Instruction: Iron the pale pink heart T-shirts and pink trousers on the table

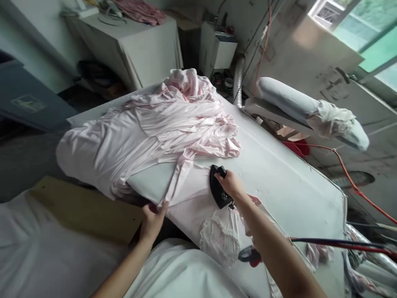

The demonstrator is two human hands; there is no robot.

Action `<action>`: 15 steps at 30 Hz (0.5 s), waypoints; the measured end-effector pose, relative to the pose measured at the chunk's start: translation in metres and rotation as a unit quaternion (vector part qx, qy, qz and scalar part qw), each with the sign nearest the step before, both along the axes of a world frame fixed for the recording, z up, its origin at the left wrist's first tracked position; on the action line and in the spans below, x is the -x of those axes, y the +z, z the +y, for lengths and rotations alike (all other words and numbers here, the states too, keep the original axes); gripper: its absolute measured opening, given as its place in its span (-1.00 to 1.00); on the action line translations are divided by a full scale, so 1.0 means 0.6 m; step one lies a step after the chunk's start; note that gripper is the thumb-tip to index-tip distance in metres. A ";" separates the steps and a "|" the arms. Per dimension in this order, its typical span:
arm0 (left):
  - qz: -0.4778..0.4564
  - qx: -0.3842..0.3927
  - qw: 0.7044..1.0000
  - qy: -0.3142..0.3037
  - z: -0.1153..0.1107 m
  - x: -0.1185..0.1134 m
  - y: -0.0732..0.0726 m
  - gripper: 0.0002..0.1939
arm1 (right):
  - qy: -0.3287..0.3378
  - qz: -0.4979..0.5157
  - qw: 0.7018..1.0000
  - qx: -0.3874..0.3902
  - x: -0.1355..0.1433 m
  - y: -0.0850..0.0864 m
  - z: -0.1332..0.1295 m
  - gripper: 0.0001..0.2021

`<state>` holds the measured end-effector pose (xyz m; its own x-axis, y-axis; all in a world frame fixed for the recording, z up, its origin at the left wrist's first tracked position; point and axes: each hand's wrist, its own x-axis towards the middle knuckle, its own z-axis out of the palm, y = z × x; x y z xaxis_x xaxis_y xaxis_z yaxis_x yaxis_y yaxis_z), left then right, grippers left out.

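My right hand [232, 184] is wrapped round the handle of a black iron [218, 191], whose soleplate rests on a pale pink garment [196, 188] spread over the table. At the near edge of the table, my left hand [152, 220] pinches the end of a folded strip of that pink cloth. Gathered, ruffled cloth [221, 238] lies just below the iron. Beyond both hands sits a big heap of crumpled pink garments [182, 111], partly draped over the left side of the table.
The padded ironing table [279, 174] runs off to the right. A sleeve board [288, 97] with bunched cloth stands behind it. An orange hose [347, 174] and dark cable [335, 242] hang at right. A grey-handled object [246, 253] lies by my right forearm. A covered table [149, 45] stands behind.
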<state>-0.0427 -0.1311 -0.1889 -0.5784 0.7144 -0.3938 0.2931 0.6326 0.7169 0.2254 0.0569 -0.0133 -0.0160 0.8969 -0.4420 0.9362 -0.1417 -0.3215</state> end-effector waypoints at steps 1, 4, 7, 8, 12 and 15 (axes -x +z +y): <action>-0.014 0.026 1.000 -0.012 -0.004 -0.005 0.002 -0.45 | 0.006 -0.003 1.000 0.000 0.004 -0.005 0.002 -0.58; -0.061 0.021 0.992 -0.106 -0.009 0.002 0.021 -0.48 | 0.159 -0.009 0.987 0.025 0.008 -0.002 -0.012 -0.55; -0.051 -0.052 0.992 -0.107 -0.009 0.035 0.037 -0.47 | 0.396 -0.045 0.916 0.053 0.052 0.004 -0.044 -0.52; -0.041 -0.061 0.993 -0.088 -0.009 0.047 0.038 -0.48 | 0.446 -0.054 0.891 0.058 0.078 0.002 -0.056 -0.52; -0.047 -0.047 0.998 0.010 -0.004 0.079 0.012 -0.51 | 0.464 -0.074 0.880 0.065 0.180 -0.005 -0.101 -0.47; -0.079 -0.044 0.992 0.082 0.004 0.071 -0.021 -0.48 | 0.402 -0.071 0.910 0.075 0.172 0.010 -0.140 -0.42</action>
